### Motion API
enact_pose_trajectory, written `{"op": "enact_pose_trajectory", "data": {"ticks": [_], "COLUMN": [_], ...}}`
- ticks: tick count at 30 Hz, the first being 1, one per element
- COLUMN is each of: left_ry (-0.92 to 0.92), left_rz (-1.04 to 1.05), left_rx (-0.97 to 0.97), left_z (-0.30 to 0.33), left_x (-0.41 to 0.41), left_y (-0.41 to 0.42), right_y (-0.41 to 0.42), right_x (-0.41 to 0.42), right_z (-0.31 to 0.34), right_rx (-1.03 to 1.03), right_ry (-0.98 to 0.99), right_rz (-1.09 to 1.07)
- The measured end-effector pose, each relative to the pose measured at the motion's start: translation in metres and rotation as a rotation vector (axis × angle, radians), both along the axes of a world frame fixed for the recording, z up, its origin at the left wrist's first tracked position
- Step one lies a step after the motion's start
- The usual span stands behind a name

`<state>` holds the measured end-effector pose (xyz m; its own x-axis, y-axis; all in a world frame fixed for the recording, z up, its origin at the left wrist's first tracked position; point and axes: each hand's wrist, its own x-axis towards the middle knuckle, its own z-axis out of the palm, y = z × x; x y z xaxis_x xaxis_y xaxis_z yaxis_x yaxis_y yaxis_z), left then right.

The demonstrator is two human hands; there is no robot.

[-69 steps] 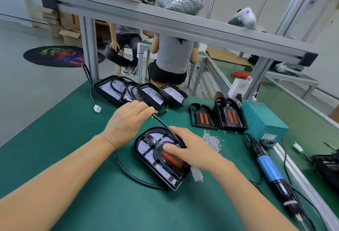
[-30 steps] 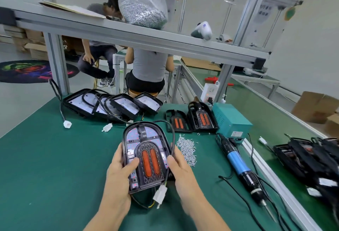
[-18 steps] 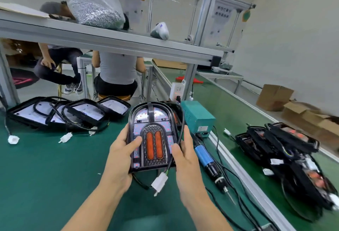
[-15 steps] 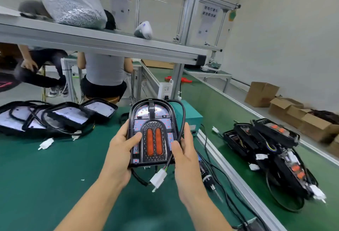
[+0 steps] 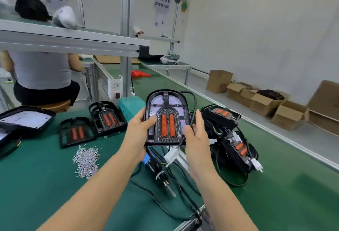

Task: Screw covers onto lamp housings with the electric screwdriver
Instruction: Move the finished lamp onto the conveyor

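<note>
Both hands grip lamp housing [image 5: 166,118] by side edges, lifted above bench right edge. Left hand [image 5: 137,135] curls round left rim, thumb on cover face; right hand [image 5: 197,139] wraps right rim, trapping black cable [image 5: 192,109]. Likely light, rigid plastic; hold rims, avoid lens. Dangling white connector [image 5: 171,156] may snag. Electric screwdriver [image 5: 161,174] lies below.

Both forearms extend forward, bare, converging toward the centre. The left hand [image 5: 139,135] is raised, thumb laid forward across the front and fingers wrapped behind. The right hand [image 5: 197,137] mirrors it, fingers upright, thumb forward, palm facing inward.
</note>
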<state>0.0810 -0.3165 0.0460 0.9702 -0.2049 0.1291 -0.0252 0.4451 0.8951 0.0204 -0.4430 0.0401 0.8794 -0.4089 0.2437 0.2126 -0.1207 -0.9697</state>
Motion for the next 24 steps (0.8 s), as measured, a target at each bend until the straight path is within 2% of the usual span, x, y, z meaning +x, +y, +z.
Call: {"op": "enact_pose_trajectory", "data": {"ticks": [5,13,19,24], "left_ry": [0.094,0.138,0.126,0.163], "left_rz": [0.027,-0.015,-0.109,-0.174], "left_rx": [0.052,0.342,0.324,0.397], "left_z": [-0.013,-0.031,-0.042,-0.061], "left_x": [0.022,0.043,0.045,0.05], "left_y": [-0.037,-0.06,-0.069,-0.068], "right_y": [-0.035,-0.067,-0.076,-0.078], "right_x": [0.023,0.067,0.09,0.097], "right_z": [-0.004,-0.011,-0.022,-0.041], "right_rx": [-0.021,-0.218,-0.401,-0.506], "right_ry": [0.093,0.174,0.244,0.304], "right_rz": [-0.039,-0.103,-0.166,-0.188]}}
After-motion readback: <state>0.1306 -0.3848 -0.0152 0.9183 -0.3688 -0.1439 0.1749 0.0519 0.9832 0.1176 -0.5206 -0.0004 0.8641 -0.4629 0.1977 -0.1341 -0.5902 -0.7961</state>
